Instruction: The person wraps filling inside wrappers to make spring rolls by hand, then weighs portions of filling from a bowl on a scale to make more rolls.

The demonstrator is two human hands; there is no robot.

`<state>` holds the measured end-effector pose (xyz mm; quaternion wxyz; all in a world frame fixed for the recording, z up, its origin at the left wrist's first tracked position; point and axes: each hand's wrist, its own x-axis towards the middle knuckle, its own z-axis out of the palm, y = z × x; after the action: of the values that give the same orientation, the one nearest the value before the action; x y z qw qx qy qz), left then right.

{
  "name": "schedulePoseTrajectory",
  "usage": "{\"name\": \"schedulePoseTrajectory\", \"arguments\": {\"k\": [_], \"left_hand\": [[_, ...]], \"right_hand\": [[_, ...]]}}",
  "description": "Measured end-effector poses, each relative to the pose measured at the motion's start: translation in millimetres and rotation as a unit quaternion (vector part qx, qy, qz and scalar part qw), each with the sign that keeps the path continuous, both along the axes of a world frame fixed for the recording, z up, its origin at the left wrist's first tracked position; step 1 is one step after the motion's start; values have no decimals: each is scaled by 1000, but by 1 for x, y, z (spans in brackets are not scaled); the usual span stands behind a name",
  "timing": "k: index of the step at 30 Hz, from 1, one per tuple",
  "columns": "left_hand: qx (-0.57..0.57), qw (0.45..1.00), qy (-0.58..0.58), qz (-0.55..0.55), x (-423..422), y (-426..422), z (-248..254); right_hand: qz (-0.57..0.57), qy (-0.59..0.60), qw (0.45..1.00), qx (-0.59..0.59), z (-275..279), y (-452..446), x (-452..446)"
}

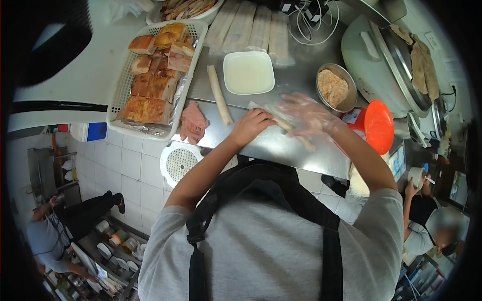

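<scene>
A thin pale dough roll [287, 125] lies slantwise on the steel worktop, with a loose whitish wrapper edge at its upper left end. My left hand [252, 125] is bare, its fingers bent down and closed on that end. Over the roll's middle is my right hand [312, 116] in a clear plastic glove, fingers spread and blurred by motion; whether it touches the roll is unclear. A finished-looking pale roll [219, 95] rests to the left. Beyond my hands stands a square white dish [248, 73] of pale liquid. A metal bowl [353, 93] holds an orange-pink minced filling [332, 88].
At left, a white plastic basket [117, 90] holds browned meat blocks [148, 108]; a pink cloth [194, 123] lies beside it. Bagged long rolls [251, 30] line the back. A red container [377, 128] and large cooker [369, 55] stand right. Two other people work further off.
</scene>
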<state>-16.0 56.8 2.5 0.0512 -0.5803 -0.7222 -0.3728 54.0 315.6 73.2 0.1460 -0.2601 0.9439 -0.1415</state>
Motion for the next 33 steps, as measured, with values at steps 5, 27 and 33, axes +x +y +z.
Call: {"name": "schedulePoseTrajectory", "arguments": {"k": [5,27,33], "left_hand": [[2,1000,0,6,0,1,-2],[-33,999,18,0,-2,7,-3],[-18,1000,-3,-2,-4,6,-2]], "right_hand": [[32,24,998,-54,-11,-21,-14],[-168,-36,984,51,-2,-22,64],[-134,-84,987,27,4,19,102]]}}
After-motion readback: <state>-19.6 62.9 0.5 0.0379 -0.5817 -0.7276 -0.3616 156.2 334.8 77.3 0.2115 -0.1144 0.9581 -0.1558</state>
